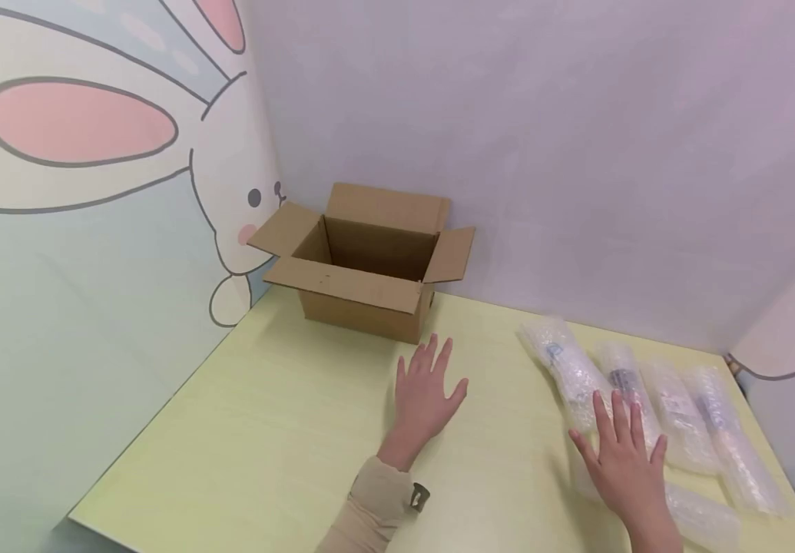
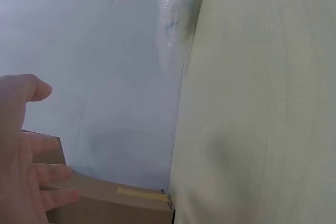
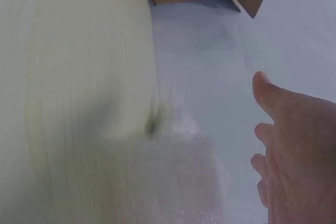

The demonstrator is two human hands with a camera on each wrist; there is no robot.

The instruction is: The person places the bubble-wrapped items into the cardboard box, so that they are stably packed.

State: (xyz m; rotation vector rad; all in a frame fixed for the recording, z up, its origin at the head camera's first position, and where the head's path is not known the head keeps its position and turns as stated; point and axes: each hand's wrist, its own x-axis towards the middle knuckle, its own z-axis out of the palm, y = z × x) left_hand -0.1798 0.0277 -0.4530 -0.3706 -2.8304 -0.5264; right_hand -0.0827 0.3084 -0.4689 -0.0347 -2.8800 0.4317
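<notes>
In the head view my left hand (image 1: 423,399) is held over the table, fingers spread, holding nothing, just in front of an open cardboard box (image 1: 362,319). My right hand (image 1: 627,468), also spread and holding nothing, is over the bubble-wrapped packages at the right. One package (image 1: 573,369) lies left of the others, and another (image 1: 701,514) lies crosswise at the front, partly hidden by that hand. The left wrist view has my left hand (image 2: 26,166) beside the box (image 2: 105,203). My right hand (image 3: 304,150) appears near blurred bubble wrap (image 3: 173,177) in the right wrist view.
The box's flaps stand outward at the back left of the yellow table (image 1: 259,430), near the wall cloth (image 1: 542,153). A rabbit-patterned cloth (image 1: 114,307) hangs along the left side. More wrapped packages (image 1: 680,415) lie near the table's right edge.
</notes>
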